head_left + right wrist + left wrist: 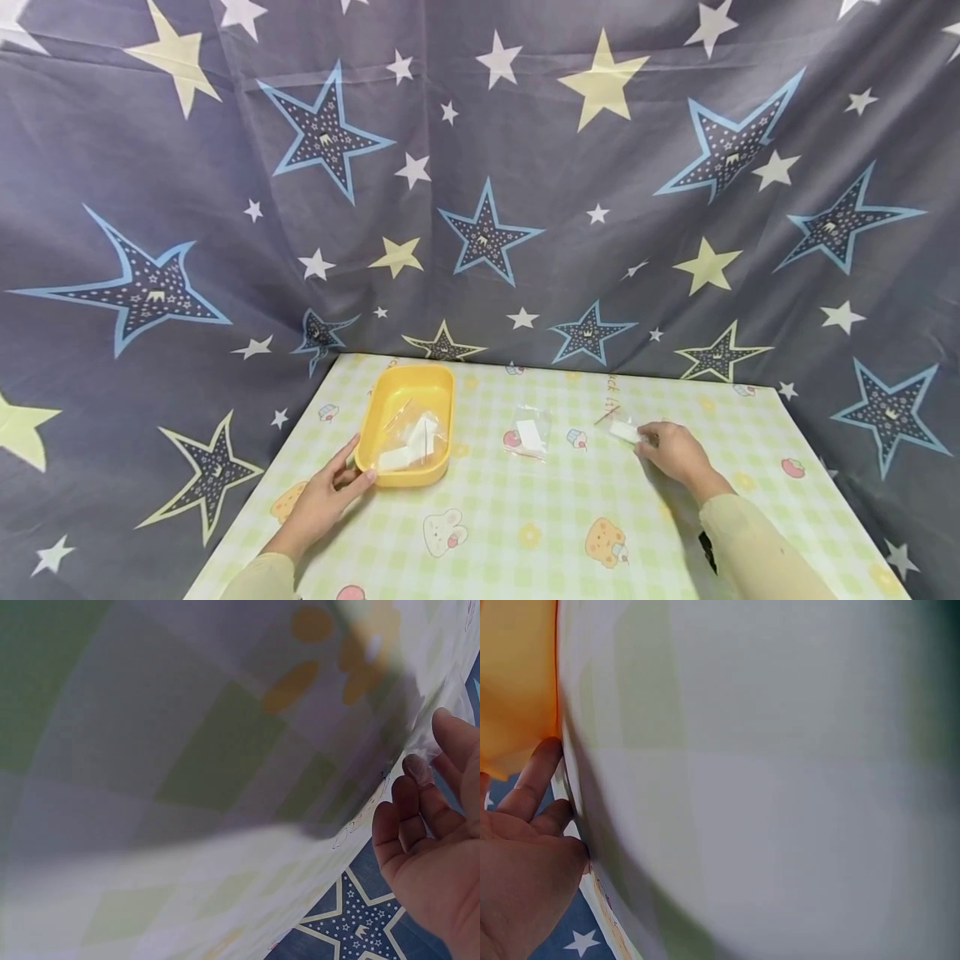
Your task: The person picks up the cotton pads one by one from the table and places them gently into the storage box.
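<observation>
A yellow plastic tray (408, 479) stands on the left half of the table. Inside it lie several clear bags with white pieces (420, 433). My left hand (322, 502) grips the tray's near left corner, thumb at the rim and fingers along the side; the left wrist view shows the fingers against the yellow wall. Farther right, my right hand (675, 454) pinches the edge of a small clear plastic bag (621, 428) that holds a white piece and shows a thin reddish strip. In the right wrist view, clear film shows at the thumb and fingertips.
Between the tray and my right hand, another clear bag with a white piece (529, 435) lies flat. A green-checked cloth with cartoon prints (525, 533) covers the table. Behind it hangs a dark curtain with stars (525, 275), meeting the table's back edge.
</observation>
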The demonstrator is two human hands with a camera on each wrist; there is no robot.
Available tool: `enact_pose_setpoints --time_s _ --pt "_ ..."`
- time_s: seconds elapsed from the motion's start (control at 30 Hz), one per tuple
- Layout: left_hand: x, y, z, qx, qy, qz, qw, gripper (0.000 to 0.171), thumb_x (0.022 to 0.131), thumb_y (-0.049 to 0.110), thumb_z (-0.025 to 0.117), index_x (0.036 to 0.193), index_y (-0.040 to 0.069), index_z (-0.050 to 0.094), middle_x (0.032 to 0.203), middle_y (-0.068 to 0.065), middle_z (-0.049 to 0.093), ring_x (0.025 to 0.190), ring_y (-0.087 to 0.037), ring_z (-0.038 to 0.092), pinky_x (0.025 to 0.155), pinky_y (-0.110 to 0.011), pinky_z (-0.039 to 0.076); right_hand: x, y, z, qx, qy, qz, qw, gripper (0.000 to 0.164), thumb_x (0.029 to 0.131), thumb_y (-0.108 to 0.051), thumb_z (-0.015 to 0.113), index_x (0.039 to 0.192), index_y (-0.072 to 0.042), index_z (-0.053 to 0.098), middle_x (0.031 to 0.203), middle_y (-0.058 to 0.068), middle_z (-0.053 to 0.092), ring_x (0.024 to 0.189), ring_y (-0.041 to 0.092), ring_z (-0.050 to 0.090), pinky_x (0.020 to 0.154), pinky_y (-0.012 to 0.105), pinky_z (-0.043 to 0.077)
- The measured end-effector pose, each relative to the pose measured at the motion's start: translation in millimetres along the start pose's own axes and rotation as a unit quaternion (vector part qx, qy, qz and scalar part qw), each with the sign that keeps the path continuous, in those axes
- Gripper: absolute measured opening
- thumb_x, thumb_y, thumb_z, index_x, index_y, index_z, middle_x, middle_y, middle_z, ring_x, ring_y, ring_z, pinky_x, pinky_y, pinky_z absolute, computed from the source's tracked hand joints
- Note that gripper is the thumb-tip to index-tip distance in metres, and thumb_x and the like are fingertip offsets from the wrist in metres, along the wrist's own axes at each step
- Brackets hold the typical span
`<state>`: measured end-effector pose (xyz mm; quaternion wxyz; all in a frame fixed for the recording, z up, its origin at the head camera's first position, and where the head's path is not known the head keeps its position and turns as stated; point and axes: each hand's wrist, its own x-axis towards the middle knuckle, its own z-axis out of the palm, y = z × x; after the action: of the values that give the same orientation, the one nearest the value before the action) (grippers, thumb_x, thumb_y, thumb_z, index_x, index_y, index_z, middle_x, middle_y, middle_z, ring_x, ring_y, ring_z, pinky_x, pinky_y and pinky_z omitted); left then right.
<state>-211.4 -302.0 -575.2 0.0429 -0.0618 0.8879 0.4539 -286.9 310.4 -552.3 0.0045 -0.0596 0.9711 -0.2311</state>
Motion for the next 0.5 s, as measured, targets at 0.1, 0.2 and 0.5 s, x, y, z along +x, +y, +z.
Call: enact_pose_setpoints --time_s 0.1,0.2,0.5 --pt "0.6 2.0 -0.5 -0.001 0.001 0.004 1.0 0.093 0.094 0.065 0.073 0.171 0.04 0.025 0.132 -0.007 0.076 0.135 -0.03 0.064 0.117 -0.063 0.042 0.6 -1.3 -2.4 -0.001 0.011 -0.004 1.0 0.037 0.101 -0.021 0.072 0.129 0.003 0.074 0.114 0.02 0.077 0.106 0.039 0.072 0.092 0.057 0.057" --pt "1.1 1.7 -0.4 0.0 0.001 0.002 1.0 0.094 0.094 0.067 0.073 0.171 0.04 0.025 0.13 -0.006 0.077 0.134 -0.029 0.064 0.117 -0.063 0.042 1.5 -1.9 -3.6 -0.001 0.023 -0.008 1.0 0.035 0.101 -0.02 0.072 0.126 0.003 0.075 0.11 0.018 0.078 0.1 0.035 0.074 0.089 0.054 0.058" --pt "2.9 -1.3 0.3 -0.001 0.001 0.01 0.9999 0.095 0.095 0.066 0.072 0.171 0.037 0.024 0.133 -0.007 0.076 0.136 -0.033 0.063 0.116 -0.064 0.043 0.3 -5.1 -11.0 0.011 0.036 -0.004 0.999 0.034 0.104 -0.021 0.069 0.128 0.002 0.075 0.115 0.021 0.078 0.103 0.038 0.074 0.09 0.056 0.058"
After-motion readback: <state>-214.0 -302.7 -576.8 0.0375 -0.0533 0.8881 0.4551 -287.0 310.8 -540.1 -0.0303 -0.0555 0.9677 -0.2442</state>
